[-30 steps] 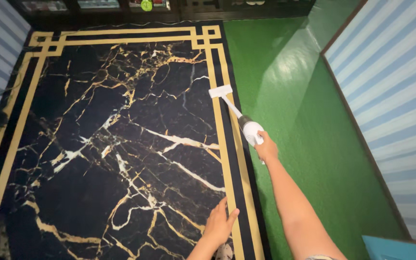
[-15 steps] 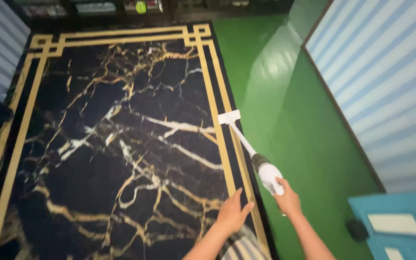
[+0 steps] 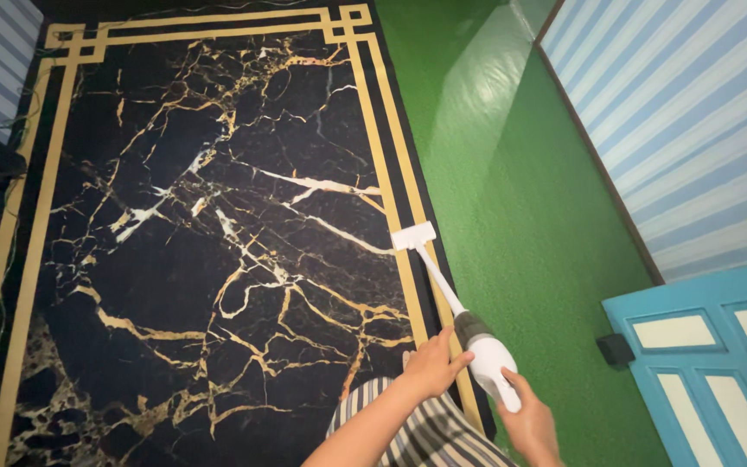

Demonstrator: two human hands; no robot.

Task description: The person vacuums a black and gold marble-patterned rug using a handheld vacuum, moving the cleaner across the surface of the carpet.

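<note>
Fingers of the right hand (image 3: 529, 425) wrap around the rear handle of a white stick vacuum (image 3: 488, 356), closed tight on it low in the view, near the bottom edge. Its left hand (image 3: 436, 363) counterpart hangs just beside the vacuum's body with the fingers loosely spread and holding nothing; whether a fingertip brushes the vacuum's grey collar cannot be told. From the white body a thin white tube (image 3: 439, 283) slants up and to the left, ending in a flat white floor head (image 3: 413, 235). That head rests on the right border of a large dark rug (image 3: 183, 259), right over the gold stripe that frames the rug's black, marble-like field of gold and white veins. To the right of the rug lies a green floor (image 3: 512, 199), shiny where light falls on it near the top. A wall with blue and white stripes (image 3: 676, 112) runs along the green floor's far side, and a blue panelled door (image 3: 711, 346) stands at the lower right, a small dark block (image 3: 615, 348) on the floor just beside it. Striped fabric (image 3: 430, 437) shows below the left forearm.
</note>
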